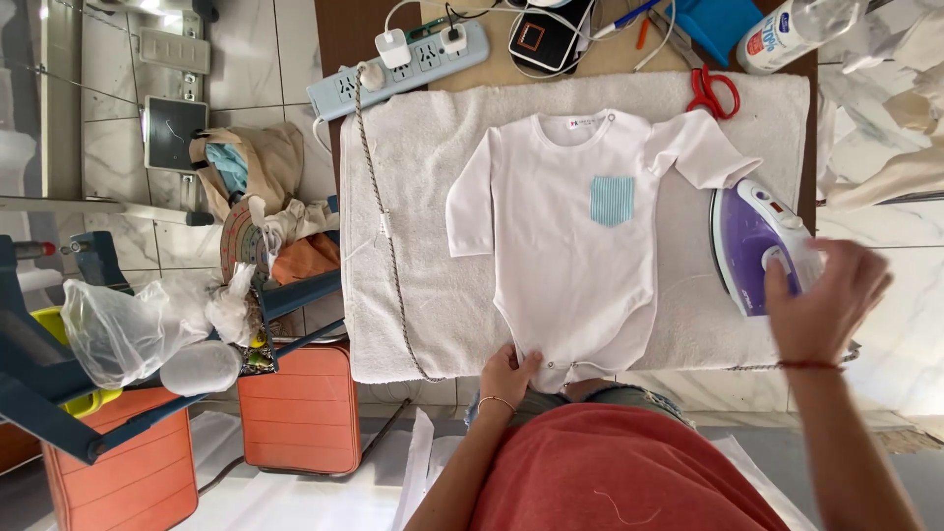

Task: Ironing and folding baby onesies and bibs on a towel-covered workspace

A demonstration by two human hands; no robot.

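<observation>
We view a white baby bodysuit (565, 236) lying flat on a towel (423, 295), its long axis running away from the body. Our left hand (506, 374) pinches its near hem; our right hand (821, 300) closes around the purple iron (752, 246) (just right of the garment, beside one sleeve).

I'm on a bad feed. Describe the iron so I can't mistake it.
Find the pale towel spread over the table, with a white baby bodysuit on it. At the towel's right edge, under the right hand, sits the iron, the only purple-and-white thing there.
</observation>
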